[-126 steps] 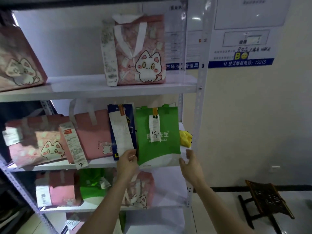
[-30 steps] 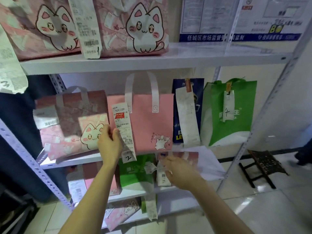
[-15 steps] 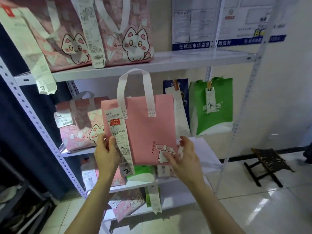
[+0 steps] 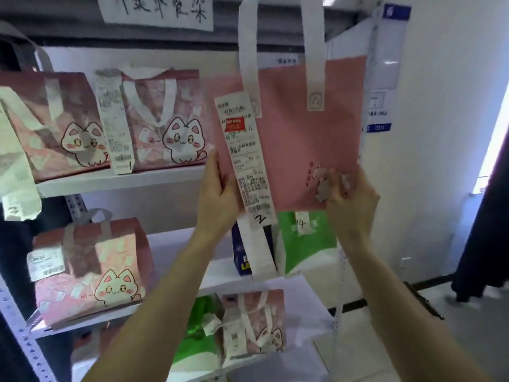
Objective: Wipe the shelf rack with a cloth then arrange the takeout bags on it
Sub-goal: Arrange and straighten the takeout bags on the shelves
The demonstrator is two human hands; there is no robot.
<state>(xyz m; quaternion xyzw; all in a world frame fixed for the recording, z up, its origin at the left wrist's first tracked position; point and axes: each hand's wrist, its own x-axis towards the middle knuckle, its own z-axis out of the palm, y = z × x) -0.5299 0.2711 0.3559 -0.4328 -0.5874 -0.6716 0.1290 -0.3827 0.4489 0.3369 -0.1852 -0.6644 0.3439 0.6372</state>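
Note:
I hold a plain pink takeout bag (image 4: pixel 297 128) with white handles up in front of the top shelf (image 4: pixel 121 179) of the white rack. My left hand (image 4: pixel 217 194) grips its lower left edge beside a long receipt (image 4: pixel 245 155) marked 2. My right hand (image 4: pixel 348 197) pinches its lower right corner. Two pink cat-print bags (image 4: pixel 165 119) stand on the top shelf to the left. No cloth is in view.
On the middle shelf (image 4: pixel 179 241) stand another cat bag (image 4: pixel 91 268), a dark blue bag (image 4: pixel 242 252) and a green bag (image 4: pixel 308 241) marked 14. Lower down sit a green bag (image 4: pixel 198 337) and a cat bag (image 4: pixel 253 323). A dark stool (image 4: pixel 424 301) stands on the floor at right.
Both hands have lifted the plain pink bag off the middle shelf and raised it up and right to the top shelf's level. My view has tilted upward.

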